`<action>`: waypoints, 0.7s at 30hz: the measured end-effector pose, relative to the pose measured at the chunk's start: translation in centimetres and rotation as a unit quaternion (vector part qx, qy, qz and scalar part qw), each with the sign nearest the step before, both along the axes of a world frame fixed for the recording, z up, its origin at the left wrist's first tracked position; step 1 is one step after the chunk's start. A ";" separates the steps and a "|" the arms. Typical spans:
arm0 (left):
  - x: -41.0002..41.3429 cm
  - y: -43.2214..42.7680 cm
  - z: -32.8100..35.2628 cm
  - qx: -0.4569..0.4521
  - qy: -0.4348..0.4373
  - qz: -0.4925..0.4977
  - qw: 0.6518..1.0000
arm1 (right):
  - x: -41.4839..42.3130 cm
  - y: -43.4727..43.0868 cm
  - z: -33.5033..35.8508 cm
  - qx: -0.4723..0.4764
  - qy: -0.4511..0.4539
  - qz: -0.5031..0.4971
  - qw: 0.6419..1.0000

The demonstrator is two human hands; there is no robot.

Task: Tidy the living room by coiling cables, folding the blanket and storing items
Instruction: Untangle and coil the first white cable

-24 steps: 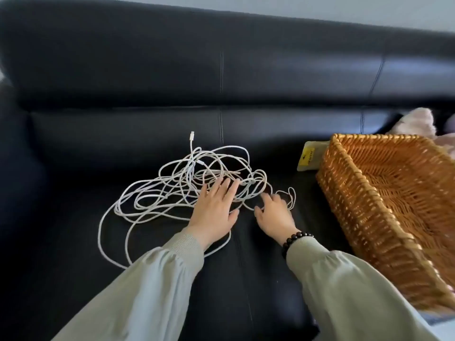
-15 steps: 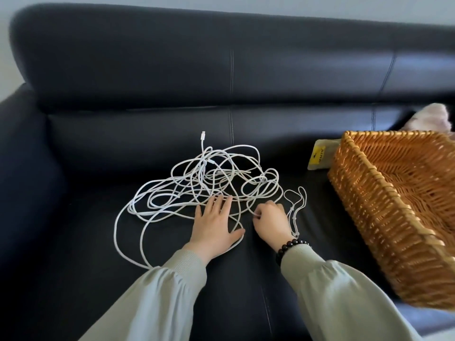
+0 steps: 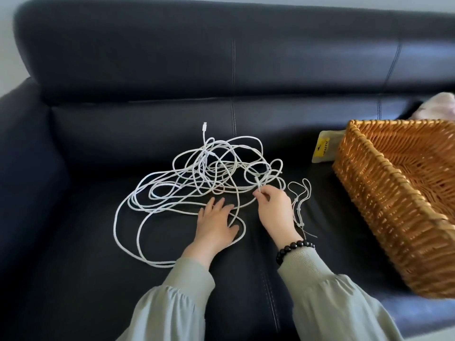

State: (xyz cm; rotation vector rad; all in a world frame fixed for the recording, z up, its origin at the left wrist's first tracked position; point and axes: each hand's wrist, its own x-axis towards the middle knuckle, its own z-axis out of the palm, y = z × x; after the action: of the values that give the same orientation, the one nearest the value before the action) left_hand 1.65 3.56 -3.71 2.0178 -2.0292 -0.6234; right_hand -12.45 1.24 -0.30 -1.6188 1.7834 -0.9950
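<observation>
Pinched between thumb and forefinger of the right hand (image 3: 273,207) is one strand of the white cable (image 3: 209,173), at the right edge of the tangle; the other fingers are curled in beside them. Left hand (image 3: 216,222): fingers straight and slightly spread, palm down on the seat, resting on the near strands and gripping nothing.

Container: one rectangular wicker basket (image 3: 384,200), honey-coloured, coarse weave with a thick braided rim, on the seat to the right and well apart from the cable. The part of its interior in view shows only woven floor and walls. A yellow packet (image 3: 323,150) lies outside it, against its far left corner. A pale pink fluffy item (image 3: 440,104) sits behind the basket; what it is cannot be told.

Cable: long, thin, round in section, heaped in loose overlapping loops on the middle of the sofa (image 3: 147,70), with wider loops trailing to the left and toward the person. One connector (image 3: 204,126) points up against the backrest. A separate thin looped cord (image 3: 299,205) lies just right of the right hand.

Sofa: black, smooth, leather-like, with stitched seams. Sleeves: grey-green, gathered cuffs. A black bead bracelet (image 3: 294,248) circles the right wrist.
</observation>
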 end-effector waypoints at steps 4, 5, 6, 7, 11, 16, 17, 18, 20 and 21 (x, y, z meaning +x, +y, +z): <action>0.9 0.2 0.1 -0.053 0.047 0.004 0.997 | 0.4 0.2 0.8 -0.024 -0.048 -0.039 0.998; 1.0 0.5 0.3 -0.083 0.065 0.017 0.994 | 0.5 0.5 0.8 -0.017 -0.056 -0.042 0.997; 1.1 0.5 0.6 -0.113 0.081 0.029 0.990 | 0.5 0.7 0.7 -0.012 -0.054 -0.041 0.998; 1.3 0.6 1.0 -0.127 0.094 0.036 0.987 | 0.4 0.9 0.7 -0.013 -0.039 -0.043 0.998; 3.0 1.2 2.0 -0.076 0.117 0.048 0.989 | 1.0 1.5 0.2 0.038 0.070 -0.010 0.997; 4.1 2.0 2.2 -0.090 0.103 0.095 0.986 | 3.2 1.4 -1.5 0.129 0.099 0.047 0.986; 4.4 2.0 2.3 -0.093 0.114 0.100 0.984 | 3.5 1.2 -1.7 0.130 0.108 0.051 0.984; 4.6 2.1 2.4 -0.095 0.130 0.106 0.981 | 3.8 1.0 -1.8 0.132 0.126 0.055 0.982; 4.9 2.2 2.8 -0.113 0.163 0.115 0.973 | 4.2 0.8 -1.9 0.126 0.159 0.050 0.978; 4.9 2.2 3.0 -0.127 0.174 0.119 0.969 | 4.2 0.6 -1.9 0.126 0.158 0.041 0.979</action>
State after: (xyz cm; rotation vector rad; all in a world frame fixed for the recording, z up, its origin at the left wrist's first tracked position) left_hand 6.56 5.73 -0.67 1.8158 -1.5527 -0.5853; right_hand -8.29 1.87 -2.16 -1.7427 1.9361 -0.4686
